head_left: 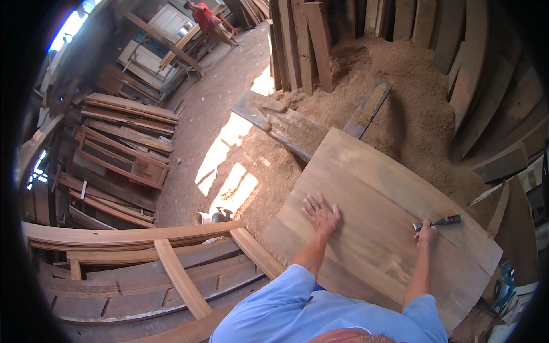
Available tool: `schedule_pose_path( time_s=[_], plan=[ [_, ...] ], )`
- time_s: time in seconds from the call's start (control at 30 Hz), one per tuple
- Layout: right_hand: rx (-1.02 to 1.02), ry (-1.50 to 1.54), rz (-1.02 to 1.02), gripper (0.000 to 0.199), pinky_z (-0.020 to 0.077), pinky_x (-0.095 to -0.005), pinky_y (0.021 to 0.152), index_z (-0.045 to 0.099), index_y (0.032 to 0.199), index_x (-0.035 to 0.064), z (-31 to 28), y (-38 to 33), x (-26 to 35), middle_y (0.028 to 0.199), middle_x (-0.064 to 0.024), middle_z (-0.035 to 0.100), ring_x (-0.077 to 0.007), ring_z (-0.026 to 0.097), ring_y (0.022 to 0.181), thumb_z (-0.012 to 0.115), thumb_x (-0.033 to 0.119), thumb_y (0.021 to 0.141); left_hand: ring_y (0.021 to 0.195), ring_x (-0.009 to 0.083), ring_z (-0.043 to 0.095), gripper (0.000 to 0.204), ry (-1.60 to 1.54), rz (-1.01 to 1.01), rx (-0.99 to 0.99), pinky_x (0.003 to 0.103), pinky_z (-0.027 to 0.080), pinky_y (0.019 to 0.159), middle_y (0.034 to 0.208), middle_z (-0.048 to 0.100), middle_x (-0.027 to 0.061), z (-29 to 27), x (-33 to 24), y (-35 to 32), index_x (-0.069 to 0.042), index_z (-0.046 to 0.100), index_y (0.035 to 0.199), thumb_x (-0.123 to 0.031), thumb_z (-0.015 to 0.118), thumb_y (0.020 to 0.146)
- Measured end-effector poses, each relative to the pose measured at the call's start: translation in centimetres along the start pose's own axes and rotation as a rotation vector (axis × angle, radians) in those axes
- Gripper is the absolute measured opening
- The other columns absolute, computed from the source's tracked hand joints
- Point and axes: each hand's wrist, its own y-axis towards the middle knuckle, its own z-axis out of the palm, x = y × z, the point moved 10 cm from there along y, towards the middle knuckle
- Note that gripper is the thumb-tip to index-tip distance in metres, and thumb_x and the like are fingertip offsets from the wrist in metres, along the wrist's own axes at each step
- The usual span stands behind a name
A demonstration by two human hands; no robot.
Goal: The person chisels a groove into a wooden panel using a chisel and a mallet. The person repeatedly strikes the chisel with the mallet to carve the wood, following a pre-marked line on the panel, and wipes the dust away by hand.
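Note:
A wide wooden panel (pixel 372 200) made of joined boards lies in front of me, tilted across the view. My left hand (pixel 322 214) rests flat on its left part with the fingers spread. Over the right part, my right hand (pixel 425 234) is closed around a short black-handled tool (pixel 446 220). The metal end of this tool points left and its dark grip points right. Its exact kind is not clear from here, nor whether it touches the panel.
A wooden frame (pixel 183 280) lies at lower left. Beyond the panel are a worn bench plank (pixel 280 120) and heaped sawdust (pixel 417 86). Boards (pixel 472 63) lean at right; a teal power tool (pixel 504 288) sits low right. Stacked timber (pixel 128 123) stands left. A person (pixel 207 20) is far off.

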Motion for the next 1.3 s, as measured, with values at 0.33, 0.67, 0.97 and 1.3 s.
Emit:
schedule_pose_path(
  time_s=[0.33, 0.67, 0.97, 1.3],
  plan=[
    [-0.086, -0.044, -0.013, 0.040, 0.0389, -0.0328, 0.034, 0.052, 0.092, -0.0050, -0.2, -0.5, 0.2, 0.060, -0.0077, 0.053, -0.0170, 0.048, 0.039, 0.055, 0.034, 0.097, 0.156, 0.0450, 0.001, 0.087, -0.043, 0.008, -0.004, 0.059, -0.005, 0.124, 0.167, 0.012, 0.0308, 0.4, 0.5, -0.2, 0.000, 0.022, 0.161, -0.047, 0.050, 0.094],
    [-0.104, -0.070, -0.012, 0.039, 0.0381, -0.0329, 0.033, 0.052, 0.092, -0.0046, -0.4, 0.3, -0.1, 0.062, -0.0082, 0.054, -0.0172, 0.048, 0.039, 0.055, 0.034, 0.098, 0.157, 0.0444, 0.000, 0.088, -0.035, -0.009, 0.023, 0.059, -0.006, 0.124, 0.167, 0.010, 0.0302, 0.1, 0.4, -0.1, -0.002, 0.020, 0.161, -0.047, 0.051, 0.092],
    [-0.112, -0.077, -0.047, 0.046, 0.0405, -0.0351, 0.034, 0.054, 0.086, -0.0073, -0.6, 0.3, 0.2, 0.057, -0.0093, 0.055, -0.0191, 0.051, 0.039, 0.056, 0.037, 0.099, 0.157, 0.0432, -0.003, 0.090, -0.038, -0.010, 0.033, 0.058, -0.008, 0.124, 0.168, 0.007, 0.0290, 0.3, 0.3, -0.1, -0.002, 0.018, 0.162, -0.047, 0.052, 0.092],
    [-0.113, -0.054, -0.038, 0.046, 0.0405, -0.0344, 0.033, 0.054, 0.086, -0.0069, -0.4, -0.2, 0.6, 0.058, -0.0100, 0.056, -0.0184, 0.051, 0.038, 0.055, 0.037, 0.099, 0.157, 0.0433, -0.004, 0.090, -0.019, -0.020, 0.059, 0.058, -0.008, 0.124, 0.168, 0.007, 0.0288, 0.7, 0.6, 0.1, -0.003, 0.017, 0.162, -0.049, 0.051, 0.093]
  ],
)
